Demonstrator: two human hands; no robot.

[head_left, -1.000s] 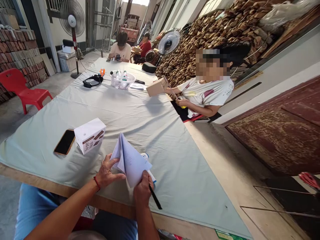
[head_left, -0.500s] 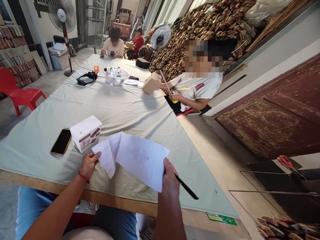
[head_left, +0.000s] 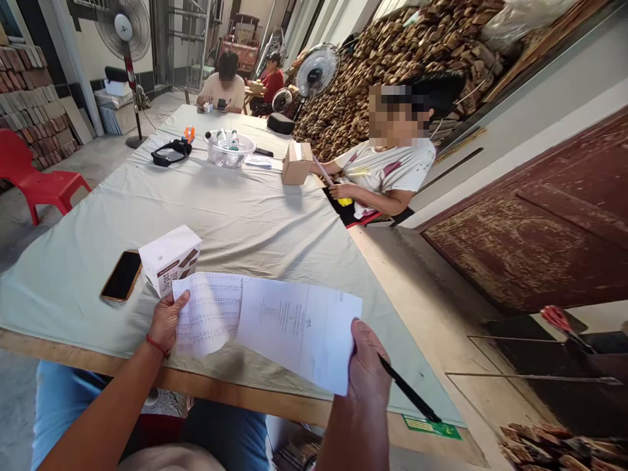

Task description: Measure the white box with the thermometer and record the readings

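My left hand (head_left: pixel 169 320) pinches the left edge of a paper covered in rows of small writing (head_left: pixel 209 311). The right edge of a printed paper (head_left: pixel 304 337) is gripped by my right hand (head_left: pixel 369 360), thumb on top. Both papers meet near the middle, spread above the table edge; whether they are one folded sheet, I cannot tell. A slim black pen-like stick (head_left: pixel 412 392) juts out from behind my right hand. Just beyond my left hand stands a white box with brown print (head_left: pixel 169 255), partly covered by the paper. Beside it lies a phone (head_left: pixel 122 276).
A pale cloth (head_left: pixel 255 216) covers the table. Farther back are a basin of bottles (head_left: pixel 229 152), a black headset (head_left: pixel 171 153) and orange tape (head_left: pixel 189 134). At right, a person (head_left: pixel 387 173) touches a cardboard box (head_left: pixel 296 163). A red chair (head_left: pixel 44 176) stands left.
My right hand has moved right with the black stick, drawing the papers wider and flatter. The left paper has unfolded. Across the table, the person's cardboard box has turned upright.
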